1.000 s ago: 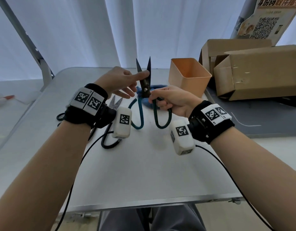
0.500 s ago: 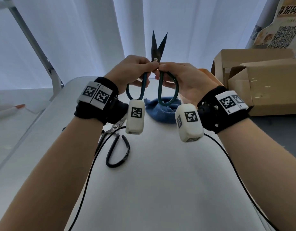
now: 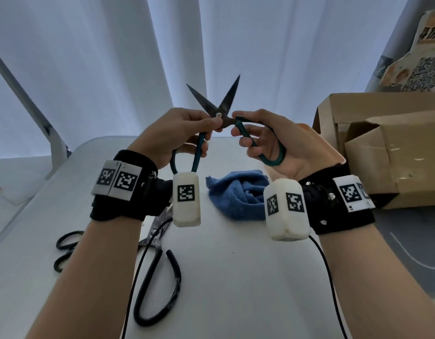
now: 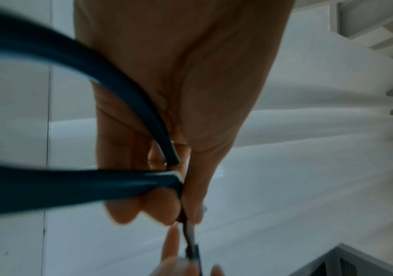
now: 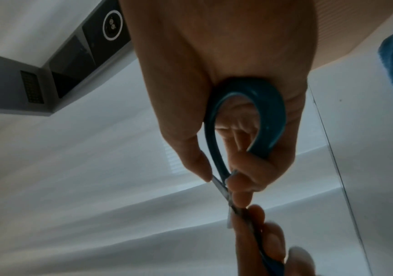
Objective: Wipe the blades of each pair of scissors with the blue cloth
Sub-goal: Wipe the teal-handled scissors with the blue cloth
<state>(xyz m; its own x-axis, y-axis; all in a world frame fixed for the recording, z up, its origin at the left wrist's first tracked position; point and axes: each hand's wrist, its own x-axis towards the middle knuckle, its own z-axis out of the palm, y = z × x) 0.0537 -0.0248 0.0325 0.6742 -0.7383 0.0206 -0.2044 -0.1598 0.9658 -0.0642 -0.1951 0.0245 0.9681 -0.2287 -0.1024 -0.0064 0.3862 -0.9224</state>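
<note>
Teal scissors pulled wide open in the air, cloth not yet picked up

The left hand [image 3: 177, 133] grips one teal loop near the pivot and the right hand [image 3: 272, 143] grips the other, so both grips are clenched on the teal scissors [image 3: 217, 111]; half a second ago the blades stood only slightly parted, and now they spread into a wide V above the tabletop [image 3: 236, 277]. That looks like preparation, baring each blade for wiping, though no wiping can start while both hands are taken. The blue cloth [image 3: 238, 194] lies crumpled on the tabletop below the hands, touched by neither. Count: three pairs of scissors, namely the teal pair held, the black pair [image 3: 160, 285] and another dark pair [image 3: 67, 248] lying at the left; one cloth; two cardboard boxes [image 3: 392, 152] at the right.
</note>
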